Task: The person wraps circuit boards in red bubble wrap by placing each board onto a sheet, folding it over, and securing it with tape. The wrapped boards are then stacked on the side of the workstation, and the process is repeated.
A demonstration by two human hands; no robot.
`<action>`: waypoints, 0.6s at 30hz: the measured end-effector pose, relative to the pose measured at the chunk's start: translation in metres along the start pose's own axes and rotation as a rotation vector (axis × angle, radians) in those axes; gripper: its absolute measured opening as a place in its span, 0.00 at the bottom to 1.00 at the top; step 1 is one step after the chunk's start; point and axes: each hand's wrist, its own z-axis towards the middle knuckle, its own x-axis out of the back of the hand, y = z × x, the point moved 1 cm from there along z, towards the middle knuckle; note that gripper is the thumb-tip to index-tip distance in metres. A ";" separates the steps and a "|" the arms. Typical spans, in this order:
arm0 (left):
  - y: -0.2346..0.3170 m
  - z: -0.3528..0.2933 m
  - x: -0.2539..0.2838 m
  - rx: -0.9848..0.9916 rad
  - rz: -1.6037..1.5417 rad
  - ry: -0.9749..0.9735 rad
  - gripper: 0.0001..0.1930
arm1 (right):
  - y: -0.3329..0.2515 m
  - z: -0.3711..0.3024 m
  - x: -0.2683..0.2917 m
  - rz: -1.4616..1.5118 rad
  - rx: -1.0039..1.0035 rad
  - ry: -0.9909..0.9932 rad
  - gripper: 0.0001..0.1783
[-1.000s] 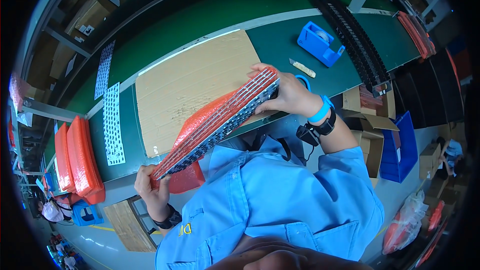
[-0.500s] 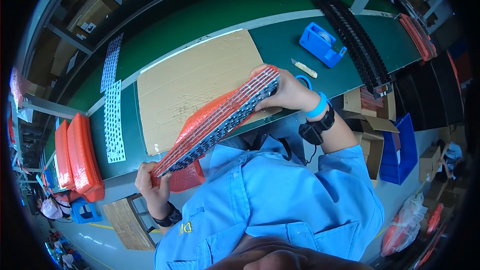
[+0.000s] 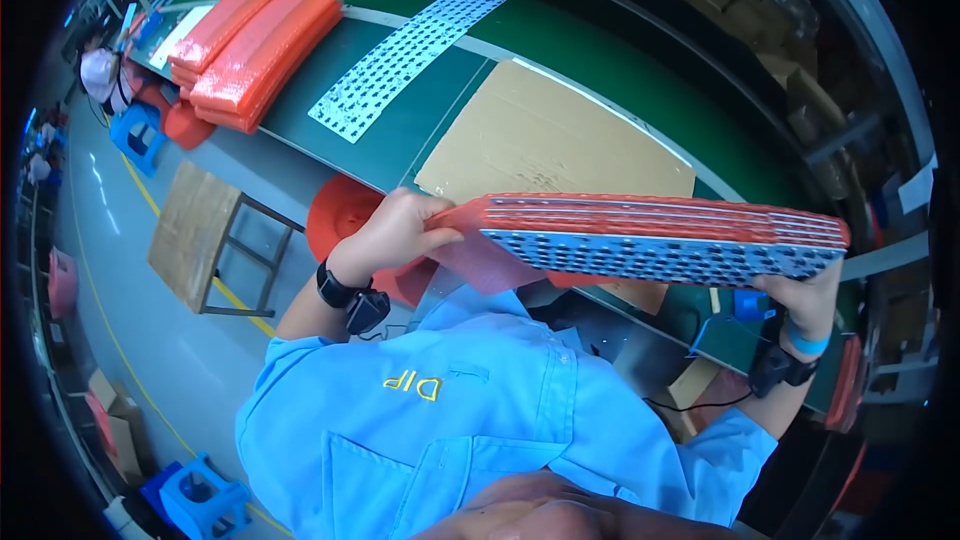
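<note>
A thick stack of long panels [image 3: 660, 255] hangs in front of me over the workbench, tilted slightly down to the right. Its lowest panel shows rows of dark dots, and layers of red bubble wrap [image 3: 640, 208] run between the panels. At the left end my left hand [image 3: 395, 230] is closed on the bubble wrap, from which a thin pinkish flap [image 3: 487, 258] droops. My right hand [image 3: 808, 298] grips the far right end from below, thumb against the dotted face; its other fingers are mostly hidden.
Behind the stack a cardboard sheet [image 3: 550, 140] lies on the green bench. Dotted white panels [image 3: 420, 55] lie to its left, beside red bubble-wrapped bundles [image 3: 265, 55]. A wooden-topped stool [image 3: 195, 235] stands left of me; a blue tape dispenser [image 3: 750, 305] is partly hidden behind the stack.
My view has turned left. The stack has swung from a steep slant to nearly level, still between both hands. My left hand has shifted onto the bubble wrap at its end.
</note>
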 end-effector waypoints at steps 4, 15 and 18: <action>-0.059 -0.038 -0.013 0.040 0.062 0.100 0.08 | -0.037 0.009 0.021 -0.130 0.071 0.070 0.39; -0.263 -0.108 -0.023 0.622 0.615 0.114 0.06 | -0.094 0.040 0.039 -0.406 0.042 0.201 0.33; -0.209 -0.100 0.002 0.524 0.025 -0.073 0.08 | -0.081 0.066 0.057 -0.591 0.008 0.279 0.30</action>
